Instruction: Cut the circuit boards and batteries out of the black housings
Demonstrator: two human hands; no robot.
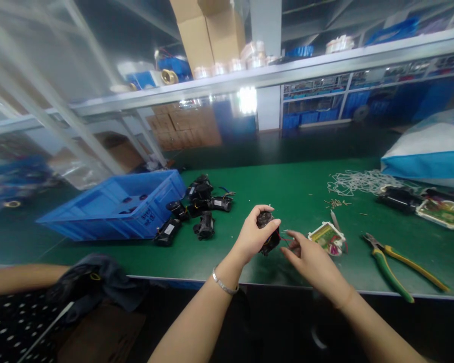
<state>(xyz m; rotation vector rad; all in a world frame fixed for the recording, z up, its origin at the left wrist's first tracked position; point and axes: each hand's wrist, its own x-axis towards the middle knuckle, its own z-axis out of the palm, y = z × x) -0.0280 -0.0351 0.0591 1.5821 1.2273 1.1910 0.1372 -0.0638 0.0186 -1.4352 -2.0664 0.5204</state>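
Observation:
My left hand (255, 233) is closed around a black part (270, 242) with a rounded top, holding it just above the front of the green bench. Thin red and dark wires (283, 238) come out of the part's right side. At these wires the fingers of my right hand (306, 254) are bent together in a pinch; the exact grip is small and partly hidden. Right of that hand lies an opened white housing (327, 238) with a green circuit board and coloured wires. Similar black parts (204, 225) lie in a loose group to the left.
A blue bin (109, 229) stands at left. Cutting pliers with green-yellow handles (391, 262) lie at right, near white cords (357, 182), small brass-coloured pieces (336, 202) and more housings (442, 213). A shelf (219, 78) spans the back. Another person's arm (26, 279) shows at lower left.

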